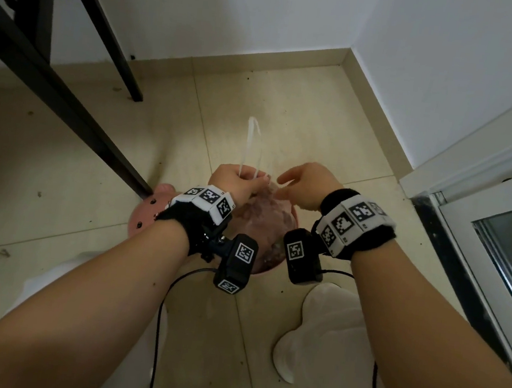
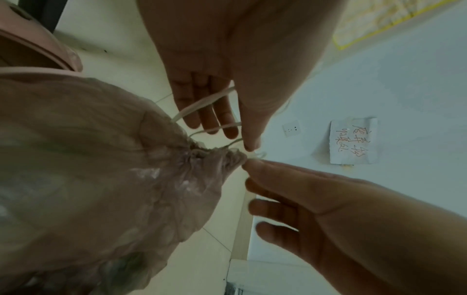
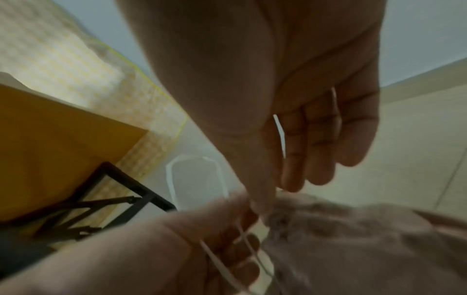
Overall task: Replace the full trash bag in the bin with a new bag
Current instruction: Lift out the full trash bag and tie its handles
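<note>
Drawstring (image 1: 251,144) loops are pinched in the left hand (image 1: 234,182) at frame centre, their long axis running up the frame. Another strand is pinched by the right hand (image 1: 304,184). Below, the gathered full bag (image 1: 265,213) sits in the pink bin (image 1: 148,217).

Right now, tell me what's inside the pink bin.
The pink bin holds a full, translucent trash bag, its neck gathered shut. The left hand grips its white drawstring; the right hand pinches the neck. The bag's contents are blurred.
</note>
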